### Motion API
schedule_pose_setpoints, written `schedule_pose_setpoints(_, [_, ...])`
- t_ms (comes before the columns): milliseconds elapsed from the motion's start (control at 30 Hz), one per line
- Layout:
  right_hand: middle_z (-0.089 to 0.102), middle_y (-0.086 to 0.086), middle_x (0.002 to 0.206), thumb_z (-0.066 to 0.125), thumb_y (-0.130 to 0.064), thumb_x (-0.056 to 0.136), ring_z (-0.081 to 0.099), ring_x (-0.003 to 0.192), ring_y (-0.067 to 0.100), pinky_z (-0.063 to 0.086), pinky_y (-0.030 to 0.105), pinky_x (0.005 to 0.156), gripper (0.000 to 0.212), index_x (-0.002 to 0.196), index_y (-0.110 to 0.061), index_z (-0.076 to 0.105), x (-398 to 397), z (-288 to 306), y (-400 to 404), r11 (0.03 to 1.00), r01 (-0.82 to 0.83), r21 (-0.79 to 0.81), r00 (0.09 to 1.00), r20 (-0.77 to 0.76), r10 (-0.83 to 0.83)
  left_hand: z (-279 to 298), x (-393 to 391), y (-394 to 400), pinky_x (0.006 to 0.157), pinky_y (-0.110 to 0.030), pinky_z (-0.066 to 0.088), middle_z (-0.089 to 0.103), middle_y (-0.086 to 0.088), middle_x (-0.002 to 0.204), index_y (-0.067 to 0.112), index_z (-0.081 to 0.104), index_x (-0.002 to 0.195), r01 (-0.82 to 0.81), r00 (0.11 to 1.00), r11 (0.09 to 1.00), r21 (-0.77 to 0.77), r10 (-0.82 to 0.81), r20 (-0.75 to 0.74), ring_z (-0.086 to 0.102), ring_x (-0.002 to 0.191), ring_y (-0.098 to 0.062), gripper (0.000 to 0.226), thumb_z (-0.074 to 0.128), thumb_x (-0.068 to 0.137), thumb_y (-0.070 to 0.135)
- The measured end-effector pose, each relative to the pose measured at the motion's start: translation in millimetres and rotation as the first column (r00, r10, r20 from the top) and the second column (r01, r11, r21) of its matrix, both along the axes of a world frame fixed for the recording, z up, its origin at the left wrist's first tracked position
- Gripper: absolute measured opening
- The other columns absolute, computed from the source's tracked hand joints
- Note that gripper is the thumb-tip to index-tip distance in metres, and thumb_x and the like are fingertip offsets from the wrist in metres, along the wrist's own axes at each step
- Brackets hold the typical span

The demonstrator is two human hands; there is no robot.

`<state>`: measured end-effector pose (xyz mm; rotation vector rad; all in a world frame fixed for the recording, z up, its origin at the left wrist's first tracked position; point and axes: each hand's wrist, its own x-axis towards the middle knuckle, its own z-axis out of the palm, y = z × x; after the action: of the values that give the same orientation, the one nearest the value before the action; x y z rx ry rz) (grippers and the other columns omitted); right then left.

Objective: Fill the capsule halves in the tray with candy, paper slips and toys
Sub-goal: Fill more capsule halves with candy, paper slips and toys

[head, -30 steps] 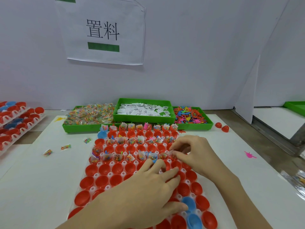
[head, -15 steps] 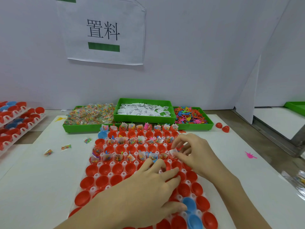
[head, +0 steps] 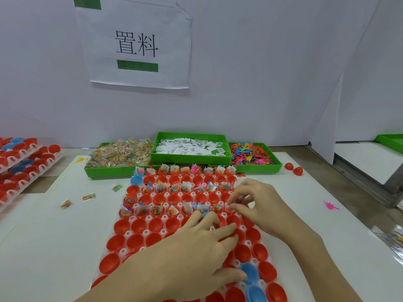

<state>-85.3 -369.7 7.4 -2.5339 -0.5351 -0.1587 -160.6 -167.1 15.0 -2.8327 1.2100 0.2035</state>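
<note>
White tabletop (head: 54, 247) against a pale partition wall, with a printed paper sign (head: 139, 46) taped above. Along the back edge, three green bins side by side: candy packets (head: 118, 154) on the left, paper slips (head: 189, 146) in the middle, small plastic toys (head: 250, 153) on the right. Just in front, touching the bins' near side, the white capsule tray (head: 165, 231) with rows of red capsule halves (head: 139, 225) and a few blue ones (head: 249, 272). Alternate far rows already stuffed with candy, slips and toys; rows between them and all near rows empty.

Left hand (head: 185, 256) resting flat on the near part of the tray, fingers straight and spread over the red halves, holding nothing, probably steadying the tray. Right hand (head: 257, 205) hovering at the right end of the third filled row, thumb and forefinger pinching something small and pale, seemingly a paper slip; too small to be sure.

Step in hand, by the look of it: dropping that piece into the last half at the row's right end. Next move likely a short downward push and release, then a reach back to the bins.

Loose candy packets (head: 88, 196) on the table left of the tray, a pink toy (head: 330, 205) well to the right, two red halves (head: 294, 168) by the toy bin, stacked trays (head: 19, 168) far left.
</note>
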Motion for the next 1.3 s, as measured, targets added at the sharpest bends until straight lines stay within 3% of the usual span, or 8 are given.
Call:
schedule_pose_setpoints(233, [0.062,-0.012,0.096,0.077,-0.029,0.091,0.061,0.08,0.003,0.047,0.012,0.069,0.006,0.087,-0.029,0.081,4.7,4.1,2.5,0.998,-0.007,-0.063,1.0,-0.018,0.006,1.3,0.2,-0.7,0.116,-0.042,0.011,0.016,0.006,0.169,0.021,0.024,0.16,-0.006,1.0,1.0,0.004,0.006,-0.023,0.016,0.136,-0.019,0.079,0.015,0.099,0.071])
schedule_pose_setpoints(367, [0.065,-0.012,0.097,0.068,-0.045,0.095,0.06,0.082,0.003,0.05,0.018,0.073,0.026,0.084,-0.026,0.082,2.4,1.5,-1.5,1.0,-0.021,-0.018,1.0,-0.014,0.02,2.1,0.0,-0.8,0.115,-0.041,0.01,0.015,0.006,0.169,0.022,0.022,0.161,-0.007,1.0,1.0,0.013,0.007,-0.03,0.016,0.136,-0.018,0.083,0.011,0.096,0.072])
schedule_pose_setpoints(533, [0.072,-0.012,0.089,0.081,-0.028,0.087,0.066,0.082,0.005,0.055,0.021,0.073,0.006,0.093,-0.028,0.083,3.1,0.9,-8.1,0.989,-0.038,0.14,0.999,-0.007,0.04,6.8,3.7,0.1,0.115,-0.038,-0.001,0.016,0.008,0.169,0.025,0.023,0.16,-0.025,0.991,0.999,-0.047,0.019,-0.13,0.012,0.139,-0.01,0.078,0.019,0.099,0.072])
schedule_pose_setpoints(767, [0.069,-0.001,0.083,0.087,-0.015,0.078,0.06,0.067,0.004,0.05,0.016,0.065,0.035,0.101,-0.03,0.065,12.0,-5.5,-4.8,0.971,0.006,0.237,0.992,-0.126,0.024,13.3,11.6,8.9,0.118,-0.036,0.004,0.02,0.012,0.168,0.031,0.029,0.159,-0.054,0.979,0.989,-0.135,0.026,-0.201,0.009,0.142,-0.002,0.071,0.026,0.1,0.071])
schedule_pose_setpoints(900, [0.068,-0.003,0.082,0.087,-0.019,0.076,0.054,0.06,0.0,0.052,0.02,0.065,0.025,0.095,-0.025,0.072,19.9,-5.0,-3.3,0.97,0.049,0.237,0.974,-0.227,0.006,17.4,14.4,12.6,0.116,-0.029,0.006,0.024,0.014,0.166,0.031,0.031,0.158,-0.047,0.985,0.99,-0.131,0.024,-0.173,0.009,0.142,0.0,0.07,0.029,0.1,0.07])
schedule_pose_setpoints(1100, [0.073,-0.011,0.084,0.083,-0.036,0.084,0.062,0.073,0.001,0.05,0.017,0.066,0.007,0.088,-0.032,0.078,17.2,-4.9,-13.2,0.954,0.018,0.299,0.992,-0.126,0.021,31.8,16.4,27.3,0.119,-0.023,0.012,0.028,0.03,0.159,0.041,0.037,0.153,-0.064,0.983,0.967,-0.248,0.018,-0.182,0.012,0.14,0.013,0.065,0.031,0.097,0.073])
schedule_pose_setpoints(1200, [0.074,-0.013,0.085,0.073,-0.032,0.093,0.067,0.083,0.008,0.055,0.022,0.074,0.006,0.089,-0.029,0.078,18.4,-2.8,-11.4,0.921,0.058,0.386,0.997,-0.06,-0.038,41.5,31.0,49.2,0.105,-0.011,0.035,0.055,0.033,0.134,0.044,0.054,0.139,-0.153,0.987,0.904,-0.4,0.118,-0.112,0.041,0.124,0.019,0.056,0.034,0.096,0.072])
schedule_pose_setpoints(1300, [0.074,-0.01,0.081,0.068,-0.028,0.097,0.067,0.08,0.009,0.055,0.026,0.075,0.013,0.087,-0.027,0.077,16.9,-1.4,-8.3,0.905,0.044,0.424,0.999,-0.024,-0.038,32.9,71.3,85.6,0.074,-0.013,0.049,0.068,0.028,0.099,0.034,0.071,0.117,-0.281,0.928,0.753,-0.595,0.371,0.031,0.063,0.084,0.01,0.022,0.057,0.101,0.038])
